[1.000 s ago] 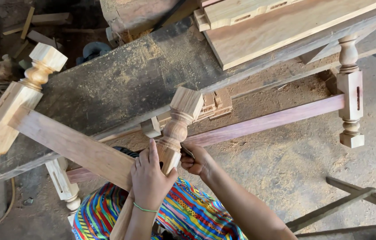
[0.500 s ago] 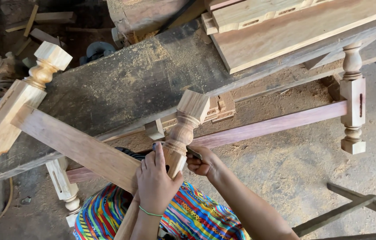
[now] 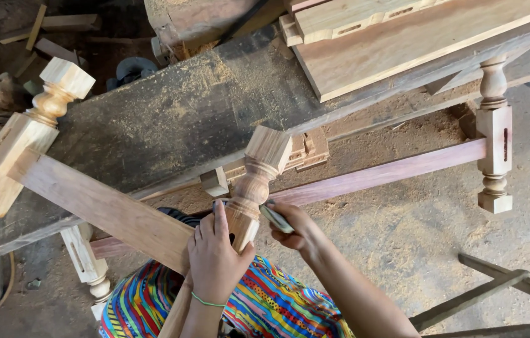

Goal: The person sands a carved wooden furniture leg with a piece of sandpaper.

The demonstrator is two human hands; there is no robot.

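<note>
A pale turned wooden leg [image 3: 257, 177] with a square top stands tilted in front of me, joined to a flat wooden rail [image 3: 96, 203] on the left and a reddish rail [image 3: 380, 173] on the right. My left hand [image 3: 216, 255] wraps around the leg's square lower part, index finger stretched up along it. A green band circles that wrist. My right hand [image 3: 296, 230] sits just right of the leg and grips a small flat grey tool [image 3: 275, 219], its tip close to the leg where the reddish rail meets it.
A second turned leg [image 3: 11, 147] stands at the left, a third [image 3: 494, 144] at the far right. A dark, sawdust-covered workbench [image 3: 177, 106] carries light planks [image 3: 396, 37]. Sawdust covers the floor [image 3: 415, 238]. Grey angled bars [image 3: 490, 291] lie lower right.
My right hand has drawn slightly away from the leg, and more of the grey tool shows. My left hand keeps its hold on the leg.
</note>
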